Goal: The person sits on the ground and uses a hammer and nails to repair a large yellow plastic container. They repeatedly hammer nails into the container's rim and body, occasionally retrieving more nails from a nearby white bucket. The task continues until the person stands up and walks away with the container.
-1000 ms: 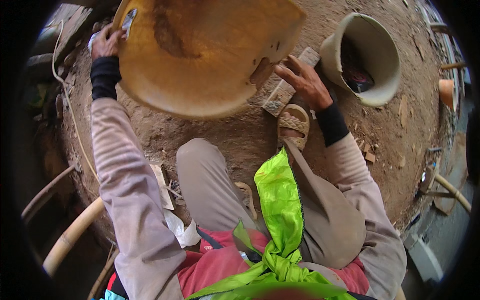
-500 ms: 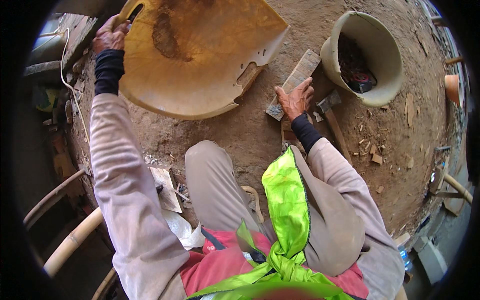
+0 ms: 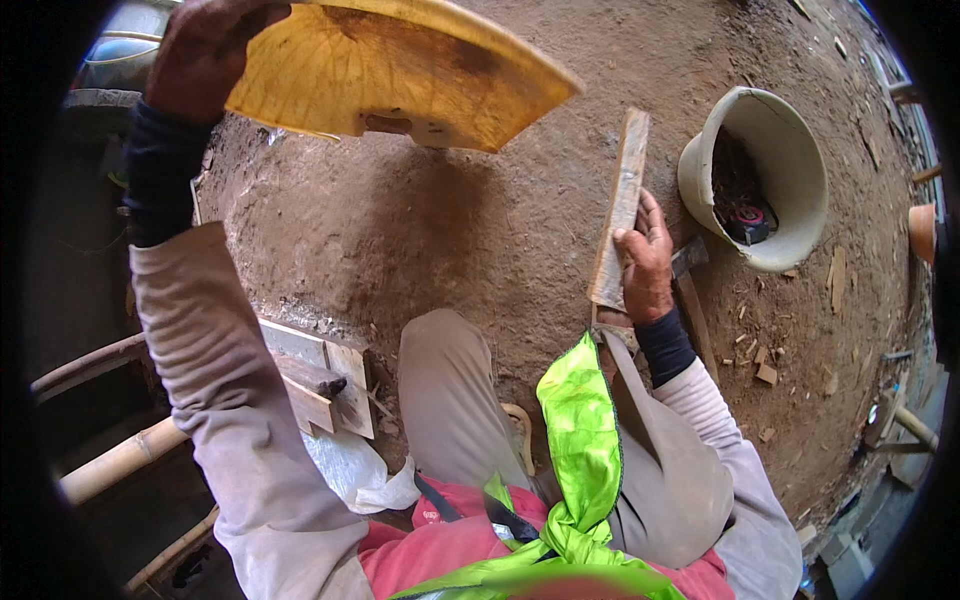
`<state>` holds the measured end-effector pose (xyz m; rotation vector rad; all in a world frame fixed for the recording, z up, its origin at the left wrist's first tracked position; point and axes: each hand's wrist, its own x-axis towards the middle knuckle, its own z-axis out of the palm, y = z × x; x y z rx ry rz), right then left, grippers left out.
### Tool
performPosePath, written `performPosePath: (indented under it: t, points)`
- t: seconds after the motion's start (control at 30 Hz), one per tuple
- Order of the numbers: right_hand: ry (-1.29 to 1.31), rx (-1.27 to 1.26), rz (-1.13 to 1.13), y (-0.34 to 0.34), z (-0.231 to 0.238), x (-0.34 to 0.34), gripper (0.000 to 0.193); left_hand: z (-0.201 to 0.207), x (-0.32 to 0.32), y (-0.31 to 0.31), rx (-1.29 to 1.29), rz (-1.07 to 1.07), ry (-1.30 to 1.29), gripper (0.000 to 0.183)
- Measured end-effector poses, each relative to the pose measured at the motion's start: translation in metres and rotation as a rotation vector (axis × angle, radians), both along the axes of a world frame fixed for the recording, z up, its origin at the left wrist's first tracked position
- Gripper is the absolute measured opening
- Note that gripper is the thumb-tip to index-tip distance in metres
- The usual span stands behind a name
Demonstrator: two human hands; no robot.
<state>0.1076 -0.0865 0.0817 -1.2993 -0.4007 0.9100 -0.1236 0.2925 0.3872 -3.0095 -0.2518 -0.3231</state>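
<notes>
A: In the head view, what does your left hand (image 3: 215, 55) do?

B: It is closed around the left end of a curved yellow plastic panel (image 3: 400, 60). I hold this panel at the top of the view, above the earth ground (image 3: 320, 200) and apart from it, and a dark shadow (image 3: 430, 205) lies below. The panel is tilted, with brown stains on its face and a slot (image 3: 387, 123) near its lower edge. The exact place of each finger I cannot tell, because the hand is dark there.

A: And your right hand (image 3: 650, 262)?

B: It has a narrow grip on a flat wooden block (image 3: 620, 210). My thumb is on the near face, and the other fingers are at its right side. The block is long and slightly leaning. Whether its lower end rests on something, I cannot tell.

A: Which things are near?

B: Just beside my right hand, a hatchet (image 3: 690, 257) lies on the ground, its handle partly covered by my wrist. Further right is a pale bucket (image 3: 803, 190), tipped toward me, with dark scraps and a round black-and-pink object (image 3: 745, 222) inside. Wood chips (image 3: 767, 373) are scattered below it. At my left, beside my knee (image 3: 445, 375), there are wooden boards (image 3: 350, 390) and a white plastic bag (image 3: 340, 465).
</notes>
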Motion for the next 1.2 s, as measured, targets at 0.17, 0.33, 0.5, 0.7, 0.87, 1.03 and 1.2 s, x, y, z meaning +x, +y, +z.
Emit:
performPosePath:
  t: [0.17,0.33,0.5,0.7,0.87,1.03,1.2]
  points:
    - [-0.024,0.201,0.130,0.002,0.014,0.029,0.071,0.045,0.073,-0.083,-0.041,-0.338,0.186,0.023]
    - [0.478,0.280,0.105,0.013,0.028,0.069,0.050,-0.028,0.171,-0.124,-0.154,-0.402,0.432,0.022]
    - [-0.258,0.210,0.215,0.057,-0.017,0.060,0.049,-0.149,0.204,-0.144,0.100,-0.403,0.481,0.016]
    - [0.225,-0.052,0.021,0.047,-0.079,0.080,0.044,-0.287,0.224,-0.155,0.143,-0.317,-0.243,0.051]
    - [0.210,-0.055,-0.062,0.036,-0.089,0.089,0.049,-0.314,0.170,-0.226,-0.791,0.481,-0.304,0.051]
    - [0.362,-0.012,-0.077,0.026,-0.100,0.083,0.051,-0.358,0.130,-0.299,-0.976,0.612,-0.151,0.063]
    - [0.302,0.016,-0.117,0.012,-0.108,0.060,0.059,-0.373,0.132,-0.330,-0.958,0.573,-0.117,0.077]
